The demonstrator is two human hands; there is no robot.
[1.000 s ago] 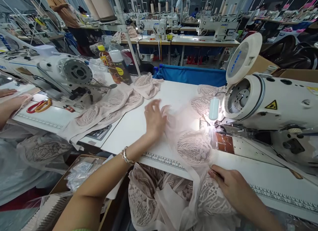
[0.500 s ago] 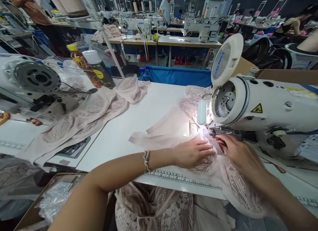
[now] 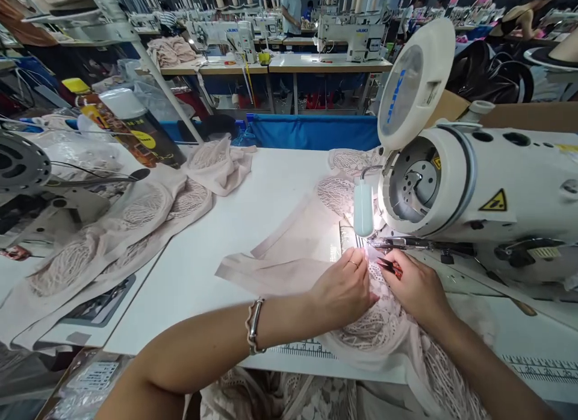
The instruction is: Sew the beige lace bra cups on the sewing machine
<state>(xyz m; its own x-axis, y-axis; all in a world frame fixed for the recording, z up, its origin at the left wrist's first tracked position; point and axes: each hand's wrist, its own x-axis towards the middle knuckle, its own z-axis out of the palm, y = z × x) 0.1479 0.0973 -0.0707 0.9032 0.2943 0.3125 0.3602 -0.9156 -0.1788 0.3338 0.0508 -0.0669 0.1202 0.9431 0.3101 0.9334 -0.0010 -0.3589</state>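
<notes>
**Both hands close in at the needle of a sewing machine**

Drawn together since half a second ago, the two hands now meet just under the machine's lamp, and the view has swung slightly right and down, pushing the neighbouring machine to the far left edge.

At far left, the neighbouring machine's handwheel [image 3: 18,164] shows only in part, with a long pile of pink lace pieces [image 3: 117,233] spread across the white table [image 3: 253,209] beside it. Behind the pile stand a dark bottle with a yellow label [image 3: 135,137] and a crumpled lace piece [image 3: 219,161].

Toward the centre, the left forearm crosses the table edge, a bracelet [image 3: 253,326] at the wrist. The left hand [image 3: 345,287], a ring on one finger, lies on the pink lace garment [image 3: 374,323], its fingertips pinching the fabric edge just in front of the presser foot. A plain strap of the same garment [image 3: 271,266] trails leftward over the table.

Right of it, the right hand [image 3: 415,287] is closed around small red-handled thread snips [image 3: 387,265], their tips pointed at the lit spot where the left fingers hold the lace. Above both hands sits the white sewing machine [image 3: 487,185], its round end cover [image 3: 413,85] swung open and a small oil bottle [image 3: 363,206] hanging beside the lamp.
</notes>
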